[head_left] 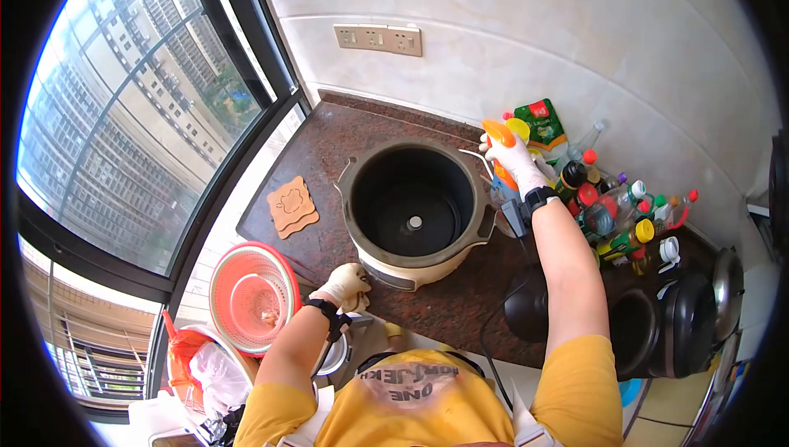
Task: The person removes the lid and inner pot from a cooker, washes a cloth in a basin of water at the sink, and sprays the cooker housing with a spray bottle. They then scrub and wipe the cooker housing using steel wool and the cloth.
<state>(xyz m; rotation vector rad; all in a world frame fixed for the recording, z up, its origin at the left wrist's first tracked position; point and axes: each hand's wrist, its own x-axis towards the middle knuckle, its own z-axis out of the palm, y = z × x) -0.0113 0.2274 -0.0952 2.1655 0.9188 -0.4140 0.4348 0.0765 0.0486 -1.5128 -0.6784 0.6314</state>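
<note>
My right hand (514, 159), in a white glove, is closed round the upper part of an orange-topped spray bottle (499, 133) at the right rim of the cooker. My left hand (345, 284), also gloved, is closed low at the cooker's front left. Something pale bunches at its fingers, but I cannot make out what it is. Between my hands stands a lidless rice cooker (393, 273), its dark inside bare down to a small round sensor at the bottom. A brown wooden coaster (292, 207) lies to its left.
Several sauce bottles (629, 241) and a green pouch (542, 123) crowd the right wall. Dark pots (633, 328) stand at the right edge. A pink strainer basket (215, 287) and bags (218, 377) are at the left. A black cable (486, 340) runs down the counter.
</note>
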